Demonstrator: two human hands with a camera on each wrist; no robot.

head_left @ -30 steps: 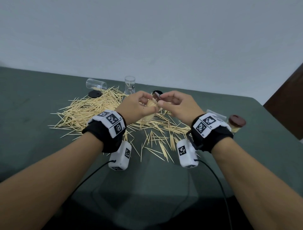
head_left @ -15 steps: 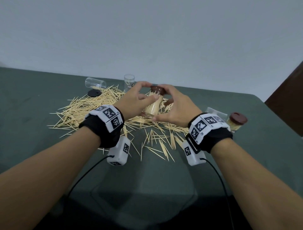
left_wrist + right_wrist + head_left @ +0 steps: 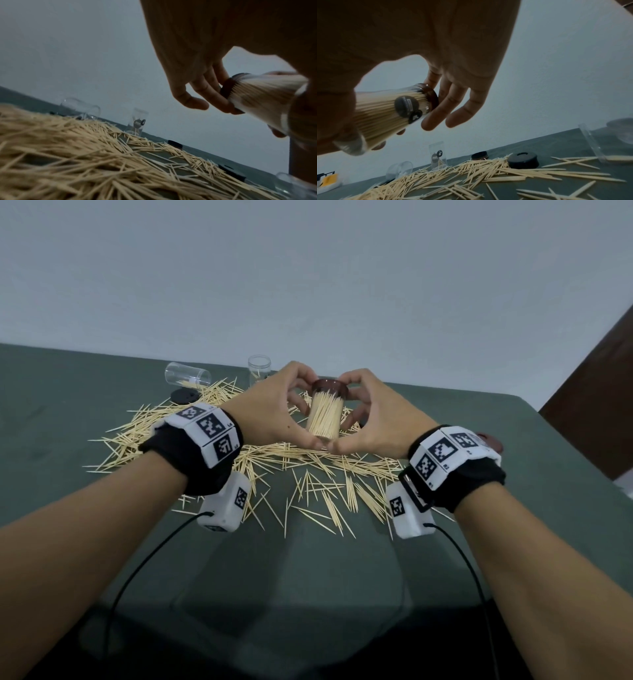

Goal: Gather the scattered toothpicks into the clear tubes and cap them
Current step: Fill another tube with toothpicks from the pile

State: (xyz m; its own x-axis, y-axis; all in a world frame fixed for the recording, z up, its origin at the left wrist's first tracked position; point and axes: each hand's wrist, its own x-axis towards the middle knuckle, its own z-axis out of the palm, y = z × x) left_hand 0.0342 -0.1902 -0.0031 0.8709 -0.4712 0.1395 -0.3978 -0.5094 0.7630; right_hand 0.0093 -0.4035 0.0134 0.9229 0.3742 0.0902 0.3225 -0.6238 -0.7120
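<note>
Holding: we grip the full tube (image 3: 324, 416) in both hands (image 3: 274, 409) (image 3: 373, 422), brown cap (image 3: 329, 387) apparently seated.
Left: we see most toothpicks (image 3: 191, 433) loose, two tubes (image 3: 259, 367) (image 3: 187, 375) open.

Clear glossy plastic tube (image 3: 325, 416), pale wooden toothpicks (image 3: 318, 463), brown glossy plastic cap (image 3: 329, 387), matt green cloth table (image 3: 68, 405).

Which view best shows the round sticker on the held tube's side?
The right wrist view: the sticker faces the camera on the filled tube. The head view shows only toothpicks through the tube; the left wrist view shows its blurred other side.
</note>
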